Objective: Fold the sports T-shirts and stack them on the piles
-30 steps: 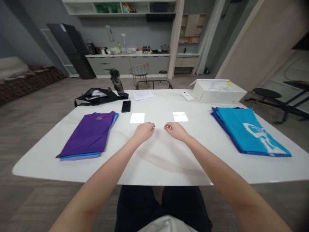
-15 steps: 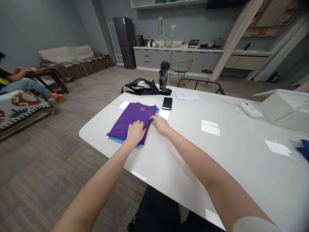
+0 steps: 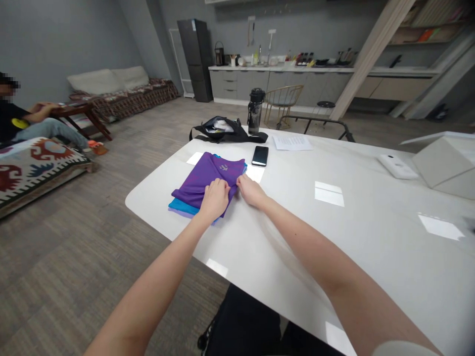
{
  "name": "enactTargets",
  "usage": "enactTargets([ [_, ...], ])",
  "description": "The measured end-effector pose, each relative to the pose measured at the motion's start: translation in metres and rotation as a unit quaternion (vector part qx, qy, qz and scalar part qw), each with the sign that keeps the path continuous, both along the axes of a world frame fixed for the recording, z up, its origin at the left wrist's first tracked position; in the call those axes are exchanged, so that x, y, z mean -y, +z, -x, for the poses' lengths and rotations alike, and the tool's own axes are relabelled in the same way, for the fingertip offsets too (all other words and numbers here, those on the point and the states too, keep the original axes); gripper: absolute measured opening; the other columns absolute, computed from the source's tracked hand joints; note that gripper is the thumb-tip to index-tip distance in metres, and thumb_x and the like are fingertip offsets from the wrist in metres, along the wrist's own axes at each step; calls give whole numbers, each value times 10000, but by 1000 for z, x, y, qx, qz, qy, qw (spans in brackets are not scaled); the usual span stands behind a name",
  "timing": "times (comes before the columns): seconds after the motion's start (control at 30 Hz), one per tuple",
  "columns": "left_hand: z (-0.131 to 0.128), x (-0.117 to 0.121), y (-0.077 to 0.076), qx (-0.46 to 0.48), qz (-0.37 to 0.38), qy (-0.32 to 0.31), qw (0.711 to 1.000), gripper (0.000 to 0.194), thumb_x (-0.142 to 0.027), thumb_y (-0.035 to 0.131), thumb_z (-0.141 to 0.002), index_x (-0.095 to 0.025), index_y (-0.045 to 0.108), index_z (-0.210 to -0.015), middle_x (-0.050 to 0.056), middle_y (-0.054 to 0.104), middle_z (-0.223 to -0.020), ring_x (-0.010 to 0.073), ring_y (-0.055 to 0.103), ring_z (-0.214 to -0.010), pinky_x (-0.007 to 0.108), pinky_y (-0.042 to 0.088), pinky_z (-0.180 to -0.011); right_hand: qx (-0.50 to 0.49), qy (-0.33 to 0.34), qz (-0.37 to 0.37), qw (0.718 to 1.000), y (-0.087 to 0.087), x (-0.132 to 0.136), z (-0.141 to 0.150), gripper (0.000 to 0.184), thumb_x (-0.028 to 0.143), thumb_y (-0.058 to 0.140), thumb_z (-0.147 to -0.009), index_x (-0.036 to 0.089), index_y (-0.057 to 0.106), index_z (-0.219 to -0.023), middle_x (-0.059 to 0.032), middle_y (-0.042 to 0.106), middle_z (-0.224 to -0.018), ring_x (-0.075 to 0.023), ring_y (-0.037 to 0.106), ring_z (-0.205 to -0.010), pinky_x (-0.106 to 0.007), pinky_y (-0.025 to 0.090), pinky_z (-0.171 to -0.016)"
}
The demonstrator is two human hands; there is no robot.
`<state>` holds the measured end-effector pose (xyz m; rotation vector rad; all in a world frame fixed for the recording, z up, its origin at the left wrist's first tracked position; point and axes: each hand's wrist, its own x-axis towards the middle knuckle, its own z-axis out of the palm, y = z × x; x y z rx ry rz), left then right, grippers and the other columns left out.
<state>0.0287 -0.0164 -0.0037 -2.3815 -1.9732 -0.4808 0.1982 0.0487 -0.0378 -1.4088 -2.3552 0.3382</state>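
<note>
A folded purple shirt (image 3: 211, 174) with a small pale logo lies on top of a stack on the white table (image 3: 282, 222). Beneath its near edge, a blue folded garment (image 3: 184, 206) and a lilac one (image 3: 178, 212) stick out. My left hand (image 3: 215, 196) has its fingers curled into the purple cloth close to the right edge, and folds run out from there. At that same edge, my right hand (image 3: 250, 190) pinches the side of the purple shirt. Its fingertips are partly hidden.
Behind the stack lie a phone (image 3: 260, 156), an open black bag (image 3: 222, 129) and a printed sheet (image 3: 292, 143). A dark bottle (image 3: 255, 111) stands at the table's far edge. To the right are a white device (image 3: 397, 167) and a white box (image 3: 441, 160). A person (image 3: 33, 116) sits far left.
Both hands have closed on the purple shirt's right side. The cloth has bunched and its near edge has shifted back, baring more of the blue garment below.
</note>
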Motion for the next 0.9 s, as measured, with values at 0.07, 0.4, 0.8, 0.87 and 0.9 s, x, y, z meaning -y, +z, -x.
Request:
enactTargets([
  [0.07,-19,3,6,31,-16,-23,999,210,-270,359,-1061,-211,558,-1033,89,629,-1102,256,565,-1053,384,406,-881,-25,-15,-2,1000,7,14,-23,187,253,359,-1067,216,541,-1061,-95,607,-1136,-222,596,-956,-331,454,-806],
  [0.4,-193,48,42,170,-23,-245,954,194,-264,371,-1058,-226,548,-987,64,633,-1069,225,580,-1029,373,420,-901,-138,-201,-76,967,69,149,-217,196,371,313,-1047,261,461,-977,-72,594,-978,-231,595,-868,-363,491,-817],
  [0.8,-310,106,20,171,102,-407,892,132,-272,503,-991,-251,630,-1021,37,667,-1044,196,651,-955,320,510,-848,-49,-435,-115,892,52,299,-377,207,410,469,-974,263,577,-875,-55,619,-817,-250,613,-776,-381,490,-740],
  [0.87,-299,90,4,111,101,-346,926,162,-241,495,-982,-239,633,-1065,58,669,-1088,212,656,-1006,334,511,-872,8,-407,-90,909,41,293,-378,235,412,488,-975,247,640,-903,-85,655,-896,-269,633,-866,-399,491,-796],
  [0.9,-293,83,-2,78,93,-322,939,183,-230,497,-974,-228,637,-1091,73,667,-1114,226,652,-1042,349,507,-898,40,-397,-82,913,37,287,-376,255,420,495,-977,236,670,-958,-104,670,-954,-287,634,-930,-420,488,-834],
])
